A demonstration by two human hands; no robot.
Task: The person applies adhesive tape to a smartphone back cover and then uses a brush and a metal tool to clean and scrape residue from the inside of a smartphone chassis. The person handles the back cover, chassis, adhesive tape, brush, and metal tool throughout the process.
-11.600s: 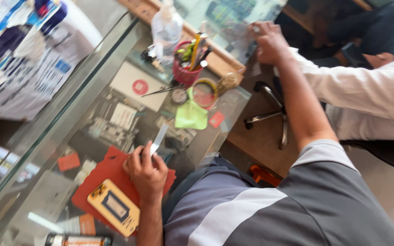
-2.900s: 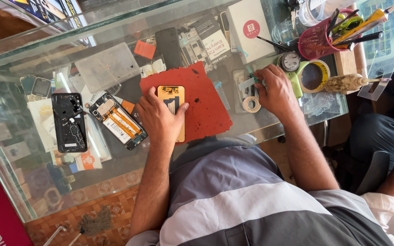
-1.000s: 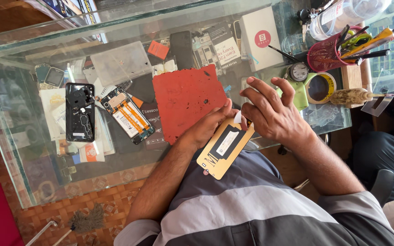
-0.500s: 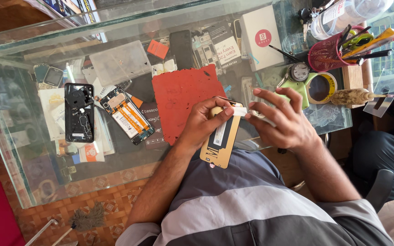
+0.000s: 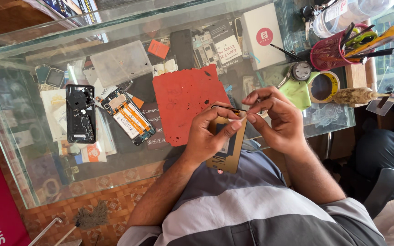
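Left hand (image 5: 208,136): clasps gold phone panel (image 5: 226,150) above lap, at glass counter (image 5: 19,123) edge. Right hand (image 5: 277,118): fingertips pinched on thin strip at panel's top. Red mesh cup (image 5: 327,54): pens, tools upright. Red mat (image 5: 185,102), opened phones (image 5: 80,114) on counter.

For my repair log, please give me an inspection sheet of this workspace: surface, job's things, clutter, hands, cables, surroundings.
Surface: glass table with a red mat on it.
Job's things: gold phone back cover, held above the table edge.
Clutter: opened phone, black phone frame, white box, tape roll, red tool cup.
Hands: left hand grips the cover; right hand pinches at its top edge.
Cables: nothing seen.
Surroundings: tiled floor; a brush lies there.
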